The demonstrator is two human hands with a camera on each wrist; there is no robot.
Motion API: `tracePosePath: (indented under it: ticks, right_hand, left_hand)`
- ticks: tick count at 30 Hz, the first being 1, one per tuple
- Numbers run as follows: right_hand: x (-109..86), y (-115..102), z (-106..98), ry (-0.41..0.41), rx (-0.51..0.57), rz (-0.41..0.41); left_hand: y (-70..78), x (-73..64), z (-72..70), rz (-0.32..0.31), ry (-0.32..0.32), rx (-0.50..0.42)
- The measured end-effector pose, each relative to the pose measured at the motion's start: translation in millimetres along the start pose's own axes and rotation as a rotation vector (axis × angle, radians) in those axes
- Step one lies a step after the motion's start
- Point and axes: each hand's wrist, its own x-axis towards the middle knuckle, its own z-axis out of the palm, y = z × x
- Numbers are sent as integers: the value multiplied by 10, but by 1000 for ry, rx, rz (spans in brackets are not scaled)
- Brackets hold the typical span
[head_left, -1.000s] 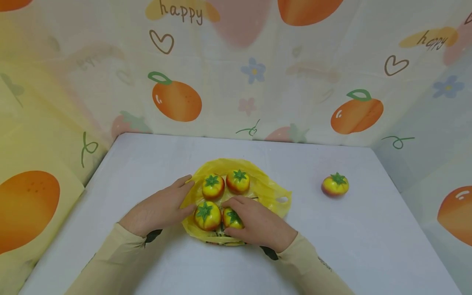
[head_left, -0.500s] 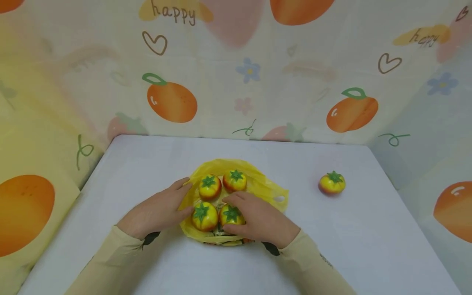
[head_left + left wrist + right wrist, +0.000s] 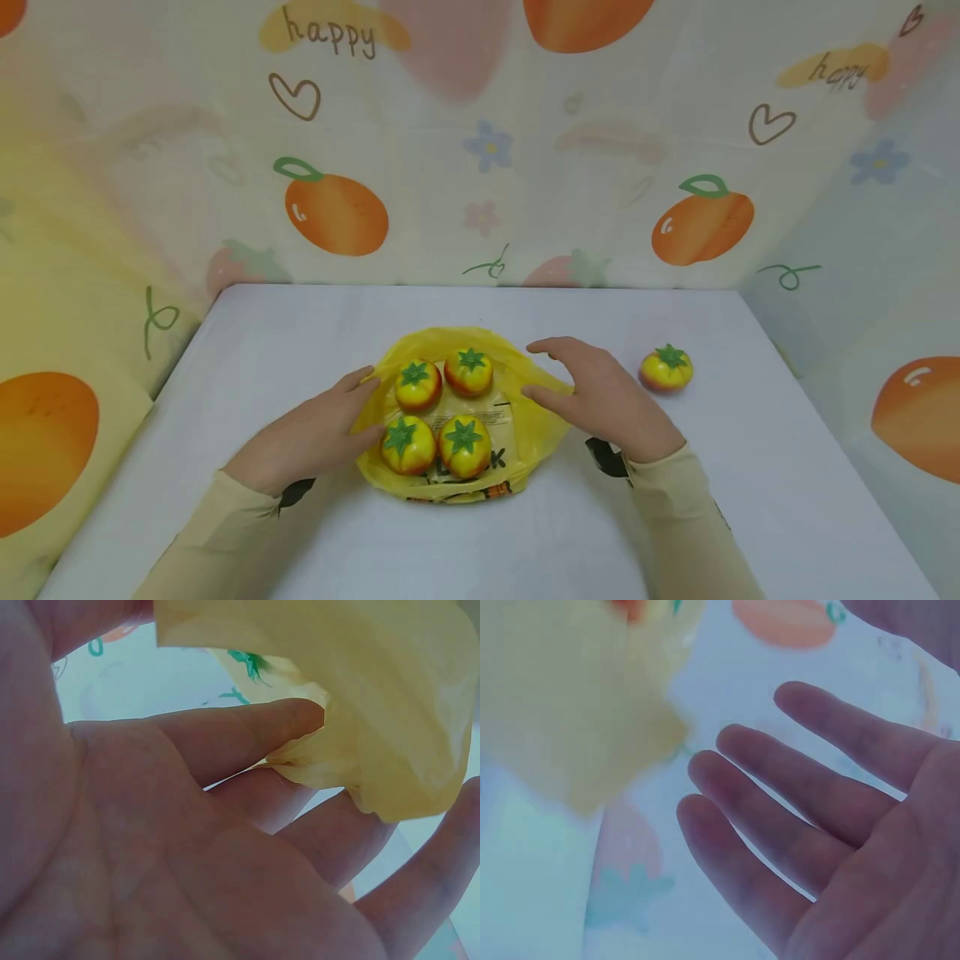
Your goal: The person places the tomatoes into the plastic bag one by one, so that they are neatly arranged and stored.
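Observation:
A yellow plastic bag point(image 3: 536, 417) lies spread with its mouth up in the middle of the table. Inside it sit several round yellow-and-red fruits with green star-shaped leaf tops, one of them the front right fruit point(image 3: 465, 447). My left hand point(image 3: 303, 437) is at the bag's left rim, fingers extended; in the left wrist view the film of the bag point(image 3: 390, 712) touches its fingertips. To the right of the bag hovers my right hand point(image 3: 611, 400), holding nothing, its fingers spread apart in the right wrist view. Another such fruit point(image 3: 666, 369) rests on the table beyond that hand.
The white table point(image 3: 765, 500) carries the bag and the lone fruit. Behind it and at both sides hangs a cloth point(image 3: 420, 150) printed with oranges, hearts and flowers.
My right hand has let go of the front right fruit inside the bag and moved right, out past the bag's rim. My left hand stays at the left rim. The head view has shifted slightly.

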Motion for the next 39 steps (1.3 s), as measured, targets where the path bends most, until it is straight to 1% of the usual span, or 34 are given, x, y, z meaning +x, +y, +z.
tracePosePath:
  ticks: [7,12,15,20,26,35,39]
  right_hand:
    - [-34,363,-222,104,-33,83]
    - [-97,616,-359,171,-65,163]
    - [-123,736,-411,193,-79,215]
    - [-134,909,-443,187,-80,298]
    - [-150,1092,-421,152,-78,368]
    - [-154,1254,-370,117,-80,420]
    - [-161,1304,-358,107,-89,427]
  left_hand:
    - [-6,-7,-3,-1,-3,-4]
    - [1,-22,-3,3,-3,-4]
    - [0,-24,-2,-1,-3,-6]
    - [1,-22,-1,0,-7,-7]
    - [3,-15,0,-1,-14,-14]
    - [3,-6,8,1,-7,-9]
    - [3,-7,13,2,-6,-5]
